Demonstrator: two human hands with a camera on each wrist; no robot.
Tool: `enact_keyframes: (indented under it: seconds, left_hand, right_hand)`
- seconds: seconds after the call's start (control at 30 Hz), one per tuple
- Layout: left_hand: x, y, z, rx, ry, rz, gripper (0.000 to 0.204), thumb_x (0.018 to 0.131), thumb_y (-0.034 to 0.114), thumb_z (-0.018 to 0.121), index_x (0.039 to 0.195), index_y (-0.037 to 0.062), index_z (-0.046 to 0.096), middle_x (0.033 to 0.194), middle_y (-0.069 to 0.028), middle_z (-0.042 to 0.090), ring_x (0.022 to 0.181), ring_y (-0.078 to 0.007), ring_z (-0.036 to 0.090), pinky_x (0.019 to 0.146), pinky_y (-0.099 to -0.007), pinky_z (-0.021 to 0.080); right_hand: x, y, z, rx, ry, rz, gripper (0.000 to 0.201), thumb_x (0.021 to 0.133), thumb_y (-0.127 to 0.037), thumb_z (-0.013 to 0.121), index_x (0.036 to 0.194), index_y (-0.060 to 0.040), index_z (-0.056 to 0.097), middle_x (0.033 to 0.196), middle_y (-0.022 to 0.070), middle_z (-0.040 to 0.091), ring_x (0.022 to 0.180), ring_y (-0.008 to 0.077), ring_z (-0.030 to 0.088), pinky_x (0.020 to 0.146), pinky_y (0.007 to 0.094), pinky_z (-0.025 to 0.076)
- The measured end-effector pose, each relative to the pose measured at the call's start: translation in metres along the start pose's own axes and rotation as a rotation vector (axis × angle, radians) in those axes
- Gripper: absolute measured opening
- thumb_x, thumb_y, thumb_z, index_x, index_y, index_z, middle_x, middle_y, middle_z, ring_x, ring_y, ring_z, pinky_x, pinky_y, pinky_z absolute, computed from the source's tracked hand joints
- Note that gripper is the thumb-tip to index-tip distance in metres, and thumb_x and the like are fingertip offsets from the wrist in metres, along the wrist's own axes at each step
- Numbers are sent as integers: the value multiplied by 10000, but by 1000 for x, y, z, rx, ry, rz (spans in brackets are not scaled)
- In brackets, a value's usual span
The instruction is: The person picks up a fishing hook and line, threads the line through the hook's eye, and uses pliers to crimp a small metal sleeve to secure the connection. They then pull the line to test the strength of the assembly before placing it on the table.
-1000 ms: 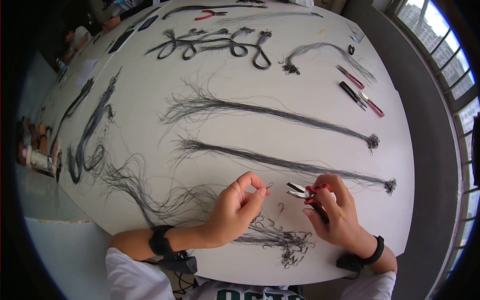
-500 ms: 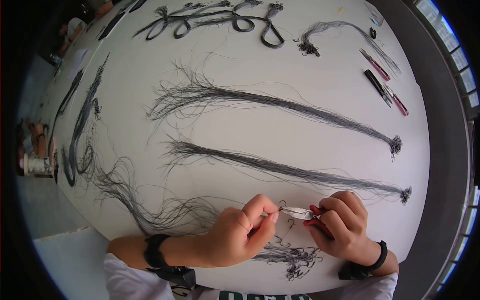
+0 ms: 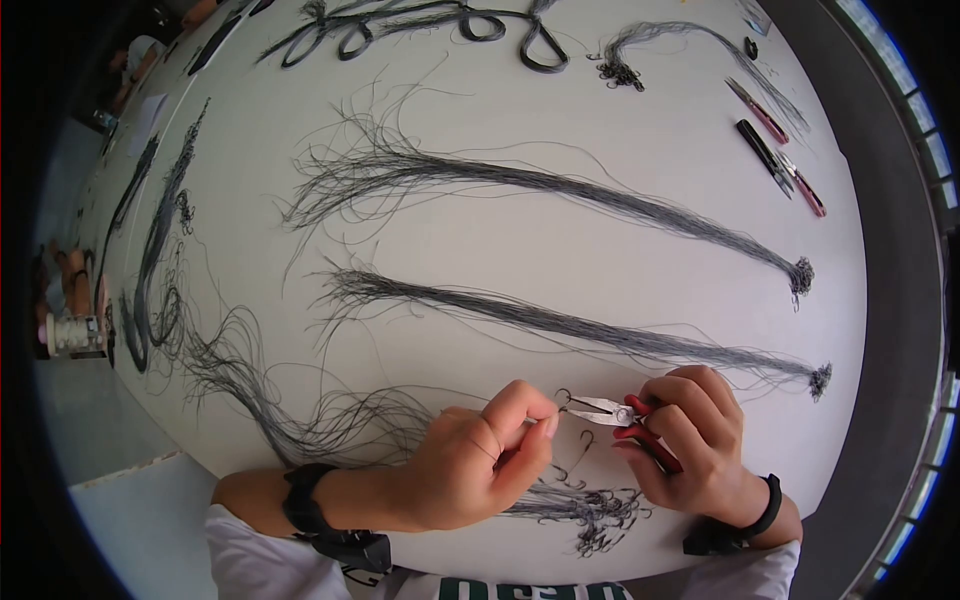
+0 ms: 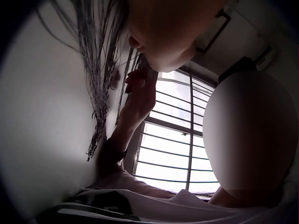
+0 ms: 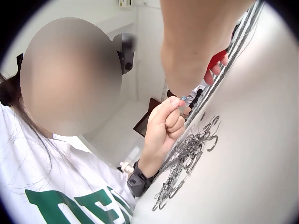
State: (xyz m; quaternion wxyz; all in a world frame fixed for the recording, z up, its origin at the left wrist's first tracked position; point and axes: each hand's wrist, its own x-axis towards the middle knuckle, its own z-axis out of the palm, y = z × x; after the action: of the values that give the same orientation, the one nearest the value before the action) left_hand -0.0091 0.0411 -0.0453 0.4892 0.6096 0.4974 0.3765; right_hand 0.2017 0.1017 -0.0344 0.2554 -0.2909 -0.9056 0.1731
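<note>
My left hand (image 3: 470,465) pinches a small fish hook (image 3: 563,396) between thumb and curled forefinger, its bend showing past the fingertips. Red-handled pliers (image 3: 622,414) are in my right hand (image 3: 695,435), fingers wrapped round the handles. Their jaws stand slightly apart, tips right at the hook beside the left fingertips. Below both hands lies a bundle of hooks (image 3: 605,515) tied to dark lines (image 3: 350,420), which trail left across the table. A loose hook (image 3: 583,447) lies between the hands. From the right wrist, the curled left hand (image 5: 163,123) shows above the hook bundle (image 5: 187,154).
Two long line bundles (image 3: 540,180) (image 3: 540,318) with hook clusters stretch across the white table (image 3: 700,130). Looped bundles (image 3: 480,25) lie farther back. Snips (image 3: 765,160) and pink-handled cutters (image 3: 757,110) lie at right. A spool (image 3: 72,335) stands at the left edge.
The pliers came left to the hook at the left fingertips and closed there half a second ago; now their jaws are parted slightly. The head view has tilted down.
</note>
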Motion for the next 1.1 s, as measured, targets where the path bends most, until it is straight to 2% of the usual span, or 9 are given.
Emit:
enact_keyframes:
  seconds: [0.23,0.43,0.53,0.6,0.63,0.7,0.73,0.8,1.1]
  left_hand:
    - [3,1,-2,113,6,118,88,862,13,531,897,45,456,468,9,406,361,-91,389,379,-253,311]
    - [4,0,-2,138,25,200,59,856,-5,538,858,22,485,459,30,422,380,-32,349,371,-216,258]
    - [1,1,-2,128,-35,93,51,879,3,511,870,14,462,463,35,427,409,-13,350,449,-196,374]
    - [0,-3,0,14,-20,20,53,901,8,478,874,8,431,475,48,423,451,8,345,641,-216,481]
    - [1,-1,0,14,-20,21,53,901,8,478,874,8,431,475,48,423,451,8,345,641,-216,481]
    - [1,4,0,-13,-37,-66,50,915,9,444,884,9,404,488,70,391,477,19,318,835,-281,477]
    - [0,1,0,-13,-37,-65,50,915,9,444,884,9,404,488,70,391,477,19,318,835,-281,477]
    - [-3,-6,2,-103,-3,-52,56,920,64,472,926,26,431,469,22,426,414,-16,346,398,-215,269]
    - [-3,-4,5,-153,72,-65,59,922,64,467,932,22,428,453,27,406,414,-15,322,404,-217,256]
  right_hand:
    - [-2,2,-2,0,-52,-30,298,562,-150,755,694,-38,513,813,98,569,669,236,521,554,329,406]
    - [-6,4,0,27,-52,-38,296,562,-130,753,693,-35,504,776,102,569,620,239,521,517,326,421]
    - [-7,3,0,62,-41,-18,294,563,-106,750,697,-29,500,751,103,560,590,235,517,483,320,418]
    - [-7,2,0,87,-35,-1,291,566,-92,748,701,-25,499,739,103,553,577,232,514,467,317,413]
    - [-8,2,0,109,-34,19,278,574,-76,739,704,-21,499,729,104,548,567,231,512,459,314,410]
    - [-9,0,1,130,-32,39,266,581,-59,730,708,-18,500,720,105,543,558,230,511,451,311,407]
    - [-10,-1,2,150,-30,63,256,586,-50,722,712,-15,502,717,107,542,552,231,508,450,310,407]
    - [-11,-2,3,170,-27,87,246,591,-41,714,716,-12,505,714,108,542,545,231,506,449,309,406]
    - [-5,-3,3,137,23,109,237,606,-66,721,723,-14,521,764,125,541,592,250,487,494,326,388]
